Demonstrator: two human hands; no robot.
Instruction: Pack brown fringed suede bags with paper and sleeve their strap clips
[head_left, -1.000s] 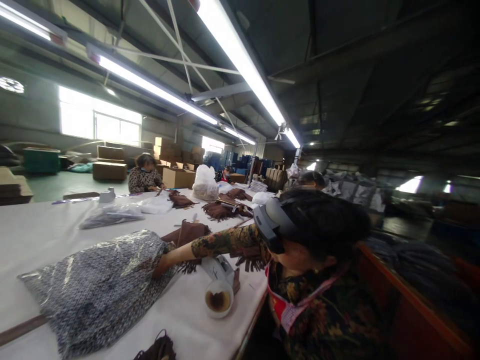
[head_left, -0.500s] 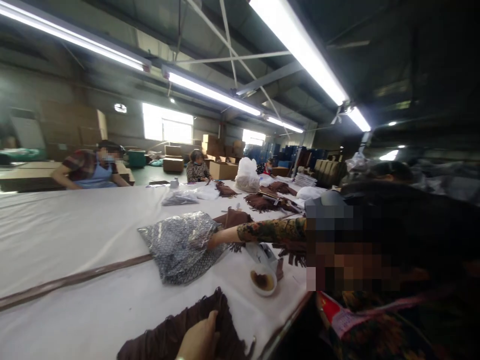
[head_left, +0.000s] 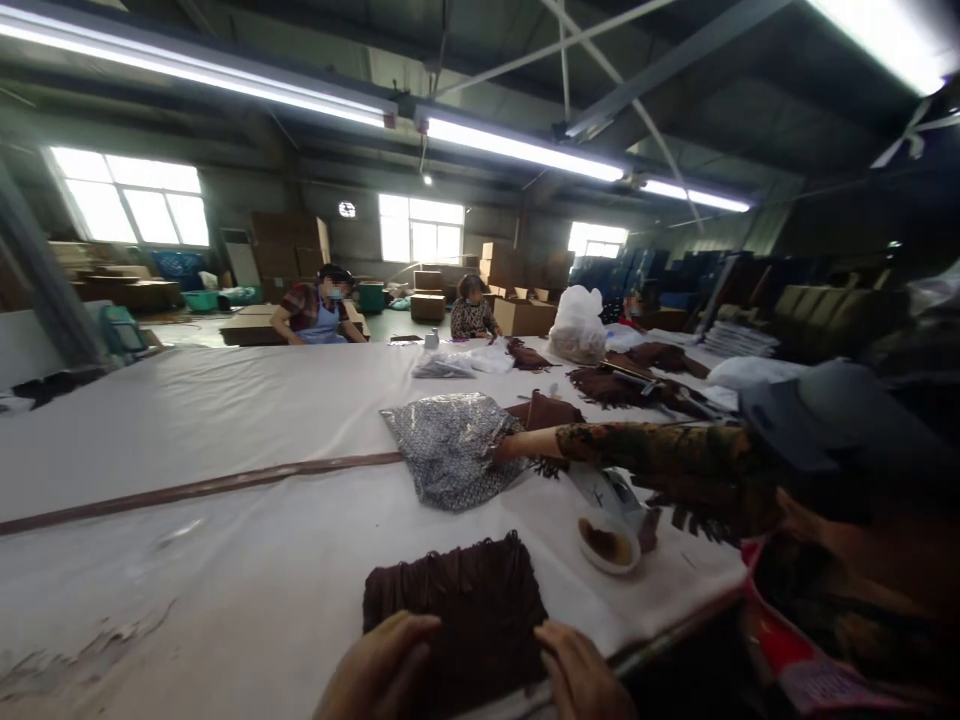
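Observation:
A dark brown fringed piece (head_left: 480, 600) lies on the white-covered table in front of me, with its strands along the far edge. My left hand (head_left: 379, 665) rests over its near left side, thumb and fingers apart. At its right edge is my right hand (head_left: 585, 675), fingers bent and slightly spread, fingertips touching the edge. Neither hand visibly grips the piece. Farther off lies a grey bubble-wrap bag (head_left: 457, 450), with a co-worker's hand (head_left: 514, 447) at its right side.
A white bowl of brown liquid (head_left: 607, 543) stands right of the brown piece. The co-worker in a patterned sleeve (head_left: 652, 450) leans in from the right. More brown fringed pieces (head_left: 607, 385) and a white plastic bag (head_left: 577, 325) lie farther back. Other people sit beyond the table.
The view has swung right to left, so things stand farther right. Two hands now show at the brown piece's sides, where one lay on it before. The piece lies straighter in view.

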